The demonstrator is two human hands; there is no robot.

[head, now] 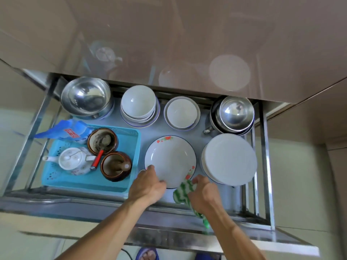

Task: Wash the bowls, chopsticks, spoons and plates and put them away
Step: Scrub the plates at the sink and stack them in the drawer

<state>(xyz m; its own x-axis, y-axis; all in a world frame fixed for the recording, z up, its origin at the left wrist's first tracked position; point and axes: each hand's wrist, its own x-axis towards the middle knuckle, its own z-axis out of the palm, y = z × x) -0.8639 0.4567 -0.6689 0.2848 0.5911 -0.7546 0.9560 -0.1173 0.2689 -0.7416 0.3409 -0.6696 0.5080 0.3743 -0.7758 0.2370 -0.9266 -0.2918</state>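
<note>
A white plate with red flowers and a blue rim lies in the open pull-out drawer. My left hand grips its near left rim, thumb on top. My right hand is at the near right rim and holds a green-and-white cloth against the plate's edge. To the right stands a stack of plain white plates. Behind are a stack of white bowls and a small white bowl on saucers.
Steel bowls stand at the back left and back right. A blue plastic basket on the left holds a white teapot, two brown mortars and a blue packet. Glossy cabinet front hangs above; drawer rails flank both sides.
</note>
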